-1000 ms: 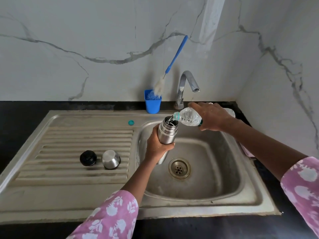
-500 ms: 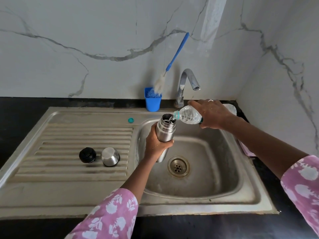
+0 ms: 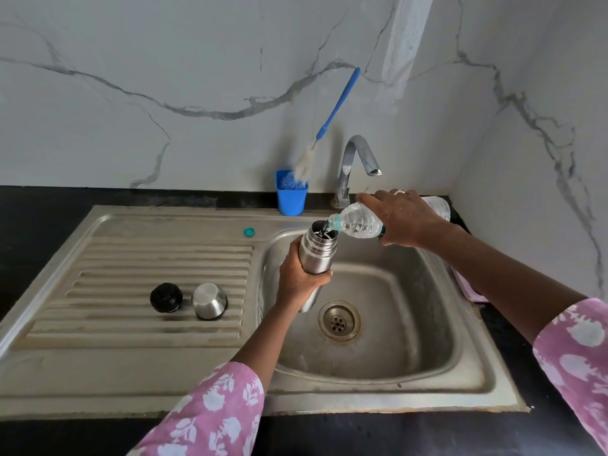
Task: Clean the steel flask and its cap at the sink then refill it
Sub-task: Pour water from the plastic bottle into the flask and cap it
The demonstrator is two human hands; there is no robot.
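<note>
Steel flask (image 3: 317, 255) near upright over sink (image 3: 427, 324), left hand (image 3: 301, 278) wrapped round body. Right hand (image 3: 404, 218) grips tilted bottle (image 3: 357, 223), neck at flask mouth: refill step. Next, likely: level bottle, fit stopper (image 3: 166, 297), cap (image 3: 209, 301) from drainboard (image 3: 131, 258).

Brushed steel flask (image 3: 317, 258), clear ribbed plastic bottle (image 3: 358, 223), dull stained steel sink (image 3: 378, 366), glossy chrome tap (image 3: 353, 159), veined marble wall (image 3: 164, 77)

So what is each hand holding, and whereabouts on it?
The left hand grips the steel flask around its middle; the right hand grips the plastic water bottle around its body, neck tipped into the flask's mouth.
</note>
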